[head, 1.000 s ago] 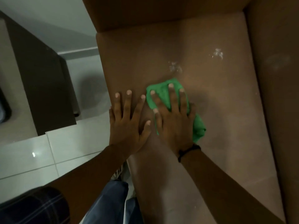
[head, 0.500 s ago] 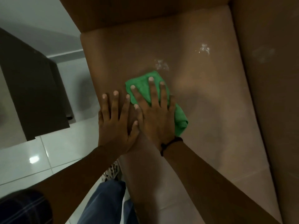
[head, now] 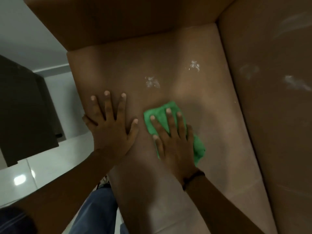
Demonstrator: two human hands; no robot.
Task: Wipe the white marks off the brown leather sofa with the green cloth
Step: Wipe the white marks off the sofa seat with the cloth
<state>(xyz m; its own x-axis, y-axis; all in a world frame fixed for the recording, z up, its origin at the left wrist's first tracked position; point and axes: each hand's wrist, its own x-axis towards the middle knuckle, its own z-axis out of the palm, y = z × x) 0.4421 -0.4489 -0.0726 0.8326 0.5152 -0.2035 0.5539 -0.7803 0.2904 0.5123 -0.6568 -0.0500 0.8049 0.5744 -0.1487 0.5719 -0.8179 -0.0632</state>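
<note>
Since half a second back the hands have parted: right hand [head: 175,141] flat, pressing the green cloth [head: 163,114] mid-wipe on the sofa seat [head: 219,132], left hand [head: 109,130] splayed empty beside it; next, push up over the nearest white mark [head: 152,82].

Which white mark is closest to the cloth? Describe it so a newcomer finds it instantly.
Start at the sofa seat. The right hand presses the green cloth there; the mark lies just beyond its fingertips. The other seat mark lies further right, nearer the corner.
</note>
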